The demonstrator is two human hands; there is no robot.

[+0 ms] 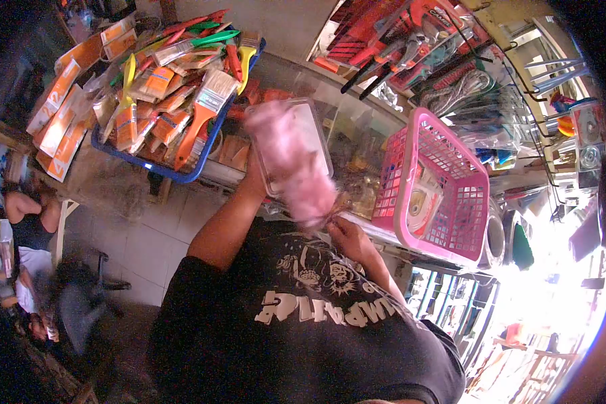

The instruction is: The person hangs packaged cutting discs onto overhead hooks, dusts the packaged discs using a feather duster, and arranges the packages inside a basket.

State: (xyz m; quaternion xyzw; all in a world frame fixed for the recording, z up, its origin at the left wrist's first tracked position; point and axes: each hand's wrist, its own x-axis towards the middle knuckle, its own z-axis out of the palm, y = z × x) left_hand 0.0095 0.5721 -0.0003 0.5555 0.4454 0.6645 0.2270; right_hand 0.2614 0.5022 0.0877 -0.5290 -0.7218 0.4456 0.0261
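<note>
My left hand is at the near left edge of a clear plastic container with a pale inside, gripping it from the side; most of its fingers are hidden. Across the container lies a fluffy pink duster, smeared by motion. Its lower end leads to my right hand, which is closed around the handle. Just beyond the container to the left stands a blue basket heaped with paintbrushes, among them a wide one with an orange handle.
A pink plastic basket with a packaged disc inside stands on the glass counter to the right. Packaged tools hang beyond it. Boxed brushes lie far left. A person is at the left edge.
</note>
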